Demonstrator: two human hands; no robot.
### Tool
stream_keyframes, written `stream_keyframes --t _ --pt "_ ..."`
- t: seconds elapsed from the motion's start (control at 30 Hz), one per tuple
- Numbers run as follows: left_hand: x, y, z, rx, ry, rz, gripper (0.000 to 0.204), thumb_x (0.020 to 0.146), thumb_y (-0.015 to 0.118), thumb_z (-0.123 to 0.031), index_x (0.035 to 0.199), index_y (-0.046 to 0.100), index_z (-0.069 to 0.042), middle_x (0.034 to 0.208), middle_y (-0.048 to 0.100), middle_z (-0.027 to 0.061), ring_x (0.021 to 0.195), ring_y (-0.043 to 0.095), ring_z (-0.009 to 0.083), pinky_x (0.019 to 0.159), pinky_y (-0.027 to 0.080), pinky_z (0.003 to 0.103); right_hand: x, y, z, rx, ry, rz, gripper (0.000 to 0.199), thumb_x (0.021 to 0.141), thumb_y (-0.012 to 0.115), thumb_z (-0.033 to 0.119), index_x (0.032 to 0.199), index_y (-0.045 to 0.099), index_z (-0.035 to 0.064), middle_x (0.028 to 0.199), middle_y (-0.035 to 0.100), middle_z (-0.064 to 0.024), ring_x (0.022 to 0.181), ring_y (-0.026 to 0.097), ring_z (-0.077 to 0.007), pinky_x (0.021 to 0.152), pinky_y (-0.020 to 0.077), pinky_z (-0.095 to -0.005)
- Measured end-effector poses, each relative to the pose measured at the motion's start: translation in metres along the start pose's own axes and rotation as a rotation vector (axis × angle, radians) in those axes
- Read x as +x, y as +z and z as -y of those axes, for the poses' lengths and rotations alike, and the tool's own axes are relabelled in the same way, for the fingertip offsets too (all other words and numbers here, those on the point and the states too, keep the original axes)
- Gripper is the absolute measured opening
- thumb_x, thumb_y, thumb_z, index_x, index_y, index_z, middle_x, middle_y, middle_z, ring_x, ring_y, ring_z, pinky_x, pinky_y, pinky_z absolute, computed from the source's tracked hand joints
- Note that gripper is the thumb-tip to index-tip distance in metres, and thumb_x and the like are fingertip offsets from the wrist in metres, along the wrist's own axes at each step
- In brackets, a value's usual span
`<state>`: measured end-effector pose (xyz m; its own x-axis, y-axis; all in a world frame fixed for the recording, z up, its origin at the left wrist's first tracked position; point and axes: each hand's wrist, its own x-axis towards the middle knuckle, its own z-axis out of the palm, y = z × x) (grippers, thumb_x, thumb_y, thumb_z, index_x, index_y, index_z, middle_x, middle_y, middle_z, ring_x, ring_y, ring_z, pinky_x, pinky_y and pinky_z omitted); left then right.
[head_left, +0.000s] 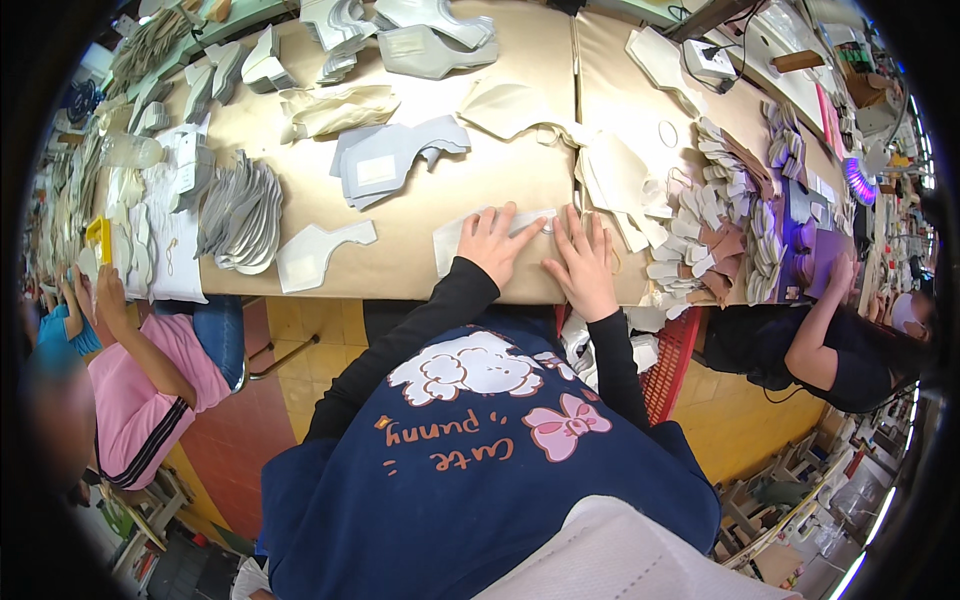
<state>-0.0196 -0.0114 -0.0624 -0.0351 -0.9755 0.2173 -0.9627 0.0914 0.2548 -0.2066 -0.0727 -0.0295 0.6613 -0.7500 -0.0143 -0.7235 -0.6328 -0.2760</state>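
Observation:
A pale grey cut piece (449,241), shaped like a shoe-upper part, lies at the table's near edge under my hands. My left hand (489,243) rests flat on it with the fingers spread. Beside it my right hand (583,262) also presses down flat, fingers stretched out and slightly apart, at the piece's right end. Both hands cover much of the piece. Another grey cut piece (309,260) lies apart to the left. Behind my hands is a small stack of grey pieces (368,165), with cream pieces (612,180) just right of my right hand.
Grey pieces stand fanned in a bundle (240,215) at left. Many small bundled pieces (700,220) crowd the right. A power socket block (709,62) sits at the back right. A red crate (673,365) stands below the table edge. Co-workers sit on both sides.

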Motion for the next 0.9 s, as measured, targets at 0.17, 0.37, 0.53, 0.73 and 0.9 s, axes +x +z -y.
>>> stream_keyframes --t 0.17,0.37,0.53,0.73,0.9 --pt "-0.016 -0.007 0.013 -0.498 -0.098 -0.012 0.063 0.087 0.057 -0.019 0.148 0.042 -0.021 0.144 0.043 0.0125 0.131 0.042 0.0310 0.107 0.034 0.052 0.021 0.005 0.001 0.223 -0.012 -0.153 0.067 0.092 0.061 0.039 0.149 0.039 0.0134 0.158 0.030 -0.0049 0.147 0.020 -0.0349 0.117 0.0146 -0.0548" --pt "-0.039 -0.015 0.021 0.017 -0.115 0.097 0.078 0.090 0.057 -0.051 0.152 0.030 -0.012 0.160 0.026 0.0053 0.146 0.026 0.0274 0.116 0.023 0.053 0.040 0.008 0.024 -0.150 -0.092 -0.014 0.066 0.095 0.055 0.044 0.150 0.037 0.0135 0.159 0.029 -0.0022 0.149 0.018 -0.0299 0.118 0.0061 -0.0547" --pt "-0.043 -0.014 0.027 -0.178 -0.243 0.051 0.098 0.084 0.061 -0.058 0.152 0.021 0.000 0.161 0.017 0.0156 0.149 0.017 0.0334 0.117 0.014 0.056 0.065 0.014 0.048 0.115 -0.193 -0.126 0.056 0.097 0.052 0.041 0.149 0.041 0.0212 0.160 0.029 -0.0016 0.149 0.019 -0.0277 0.118 0.0059 -0.0551" --pt "-0.065 -0.022 0.039 -0.182 -0.403 0.086 0.104 0.080 0.069 -0.054 0.153 0.019 0.001 0.161 0.010 0.0220 0.149 0.006 0.0422 0.117 0.011 0.057 0.085 0.031 0.066 -0.015 -0.282 0.015 0.050 0.100 0.046 0.037 0.149 0.040 0.0301 0.160 0.028 -0.0002 0.148 0.021 -0.0293 0.117 0.0074 -0.0591" --pt "-0.070 -0.021 0.039 -0.265 -0.440 0.051 0.097 0.073 0.078 -0.042 0.150 0.032 -0.006 0.160 0.012 0.0214 0.147 0.010 0.0429 0.117 0.016 0.055 0.085 0.038 0.080 0.117 -0.288 -0.130 0.049 0.102 0.043 0.037 0.150 0.039 0.0282 0.162 0.022 -0.0012 0.150 0.016 -0.0285 0.118 0.0033 -0.0556"
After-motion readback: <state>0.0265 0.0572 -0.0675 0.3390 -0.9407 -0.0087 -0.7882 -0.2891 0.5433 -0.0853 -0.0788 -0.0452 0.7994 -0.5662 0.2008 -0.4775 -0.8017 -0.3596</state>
